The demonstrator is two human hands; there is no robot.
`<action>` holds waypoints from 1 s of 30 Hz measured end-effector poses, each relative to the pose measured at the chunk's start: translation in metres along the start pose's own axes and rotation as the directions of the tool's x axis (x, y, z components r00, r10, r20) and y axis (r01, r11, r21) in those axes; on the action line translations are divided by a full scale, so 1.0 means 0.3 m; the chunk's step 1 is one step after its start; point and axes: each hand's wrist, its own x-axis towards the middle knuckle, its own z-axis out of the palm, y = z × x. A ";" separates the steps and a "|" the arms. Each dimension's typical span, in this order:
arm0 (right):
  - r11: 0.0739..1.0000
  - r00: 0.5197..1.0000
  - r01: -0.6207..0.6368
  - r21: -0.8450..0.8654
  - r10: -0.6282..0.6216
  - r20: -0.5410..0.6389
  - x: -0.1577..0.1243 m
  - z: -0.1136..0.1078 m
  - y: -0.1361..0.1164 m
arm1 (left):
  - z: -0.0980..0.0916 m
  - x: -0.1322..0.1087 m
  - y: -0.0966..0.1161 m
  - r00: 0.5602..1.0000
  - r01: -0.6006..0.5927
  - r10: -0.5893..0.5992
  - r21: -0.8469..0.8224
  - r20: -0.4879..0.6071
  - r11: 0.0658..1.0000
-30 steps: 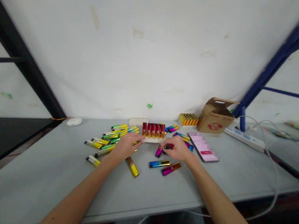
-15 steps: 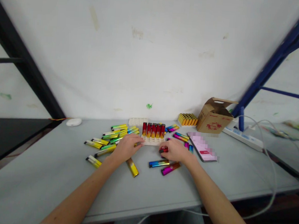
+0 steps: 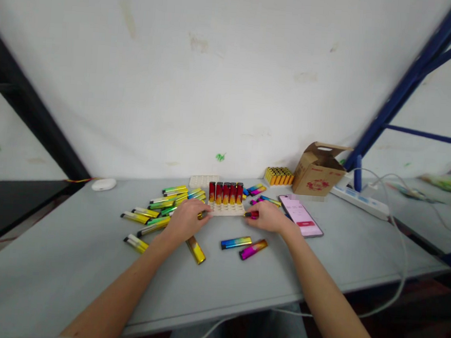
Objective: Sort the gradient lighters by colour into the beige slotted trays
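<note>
A white holder tray stands mid-table with a row of red lighters upright in it. My left hand rests against the tray's left end, fingers curled on it. My right hand sits at the tray's right end, pinching a red lighter that points toward the tray. Loose lighters lie around: a gold one, a blue-gold one and a magenta one near my wrists.
Several yellow-green lighters are scattered left of the tray. A phone, a cardboard box, a pack of orange lighters, a power strip and a second white tray lie behind and right. A white oval object sits far left.
My right hand has carried the red lighter up from the table toward the tray's right end. My left hand stayed by the tray. The camera tipped slightly.
</note>
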 end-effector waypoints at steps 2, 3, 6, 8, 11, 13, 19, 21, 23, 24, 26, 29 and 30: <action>0.999 0.999 -0.038 -0.017 0.038 0.011 0.002 -0.004 0.008 | -0.011 0.002 0.000 1.000 0.011 -0.011 -0.003 0.020 1.000; 0.998 0.998 -0.055 -0.028 0.055 0.009 0.002 -0.005 0.012 | -0.016 0.003 0.002 0.999 0.014 -0.014 -0.002 0.030 1.000; 0.993 0.994 -0.110 -0.048 0.109 -0.028 0.003 -0.003 0.023 | -0.029 0.004 0.009 0.998 0.021 -0.021 0.009 0.057 1.000; 0.988 0.987 -0.154 -0.034 0.152 -0.051 0.002 -0.001 0.027 | -0.034 0.004 0.015 0.997 0.030 -0.031 0.010 0.066 0.999; 0.983 0.984 -0.178 -0.036 0.177 -0.024 0.000 -0.002 0.025 | -0.038 0.003 0.022 0.996 0.046 -0.047 0.017 0.073 0.999; 0.981 0.983 -0.183 -0.070 0.183 -0.001 0.000 -0.003 0.018 | -0.041 0.003 0.025 0.996 0.053 -0.055 0.027 0.074 0.998; 0.931 0.942 -0.335 -0.143 0.331 -0.051 0.001 0.004 0.001 | -0.049 0.006 0.036 0.992 0.049 -0.055 0.048 0.115 0.998; 0.920 0.929 -0.369 -0.130 0.360 -0.087 0.003 0.010 0.004 | -0.047 0.006 0.035 0.989 0.028 -0.034 0.044 0.141 0.999; 0.920 0.917 -0.385 -0.075 0.372 -0.142 0.007 0.016 0.010 | -0.042 0.004 0.032 0.987 0.005 -0.009 0.029 0.158 1.000; 0.920 0.908 -0.391 -0.026 0.381 -0.176 0.010 0.019 0.015 | -0.039 0.003 0.030 0.987 -0.005 0.002 0.019 0.161 1.000; 0.916 0.883 -0.379 0.136 0.401 -0.244 0.018 0.025 0.026 | -0.033 0.001 0.027 0.987 -0.023 0.023 -0.003 0.159 1.000; 0.792 0.851 -0.208 0.574 0.436 -0.293 0.037 0.037 0.037 | -0.027 -0.001 0.030 0.988 -0.048 0.051 -0.022 0.143 0.999; 0.671 0.852 -0.129 0.731 0.452 -0.265 0.044 0.042 0.038 | -0.025 0.000 0.033 0.989 -0.057 0.060 -0.025 0.138 0.998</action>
